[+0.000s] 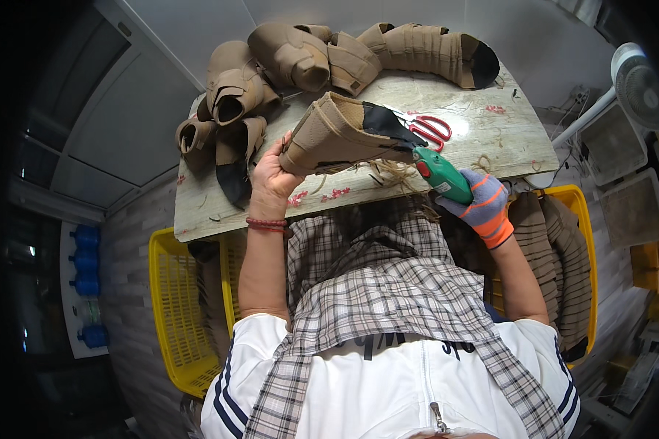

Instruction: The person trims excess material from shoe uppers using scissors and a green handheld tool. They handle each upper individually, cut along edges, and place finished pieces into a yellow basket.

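My bare left hand [274, 173] grips a brown shoe upper [328, 137] with a black end piece, holding it up over the near part of the table. In a grey and orange work glove, my right hand [485, 208] is closed round a green handheld power tool [447, 180] with a red button. The tool's tip meets the black end of the upper, or lies very close to it; its exact contact is too small to make out. Red-handled scissors [435, 132] lie just behind the upper, their blades partly hidden by it.
More brown shoe uppers [231, 82] are heaped along the table's back and left, with a nested stack [425, 50] at the back right. Thread scraps [392, 175] litter the tabletop [512, 139]. Yellow baskets [179, 307] flank me, the right holding stacked uppers [564, 256]. A fan [641, 84] stands far right.
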The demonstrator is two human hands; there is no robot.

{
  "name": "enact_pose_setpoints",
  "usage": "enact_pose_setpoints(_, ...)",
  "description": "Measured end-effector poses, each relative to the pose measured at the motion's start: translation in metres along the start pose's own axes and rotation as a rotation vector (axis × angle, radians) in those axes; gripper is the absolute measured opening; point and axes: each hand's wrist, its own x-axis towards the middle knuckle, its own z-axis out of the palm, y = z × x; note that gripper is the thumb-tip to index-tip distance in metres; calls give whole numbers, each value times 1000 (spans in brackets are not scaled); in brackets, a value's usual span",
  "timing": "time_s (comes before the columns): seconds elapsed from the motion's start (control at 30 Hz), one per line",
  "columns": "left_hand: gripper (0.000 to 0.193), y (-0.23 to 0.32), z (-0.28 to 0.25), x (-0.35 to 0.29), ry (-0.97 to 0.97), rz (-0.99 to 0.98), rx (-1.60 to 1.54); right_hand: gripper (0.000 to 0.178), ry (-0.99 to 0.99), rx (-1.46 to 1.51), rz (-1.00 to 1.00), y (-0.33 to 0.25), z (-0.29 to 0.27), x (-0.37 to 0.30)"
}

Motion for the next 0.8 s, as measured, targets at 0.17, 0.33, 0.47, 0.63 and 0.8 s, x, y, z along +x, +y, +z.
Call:
enact_pose_setpoints(0.17,25,-1,-4,9,-44,-28,-7,55,-24,-7,12,-3,0,3)
enact_pose_setpoints(0.33,21,-14,4,11,-85,-6,-12,54,-35,3,38,-11,-1,8)
enact_pose_setpoints(0.47,27,-45,23,-7,-313,-22,110,53,-33,82,132,-18,4,5)
enact_pose_setpoints(0.63,35,-62,29,-16,-428,146,303,56,-71,264,337,-24,17,-3)
enact_pose_setpoints(0.8,34,-71,32,-24,-426,372,565,51,-207,566,688,-37,13,8)
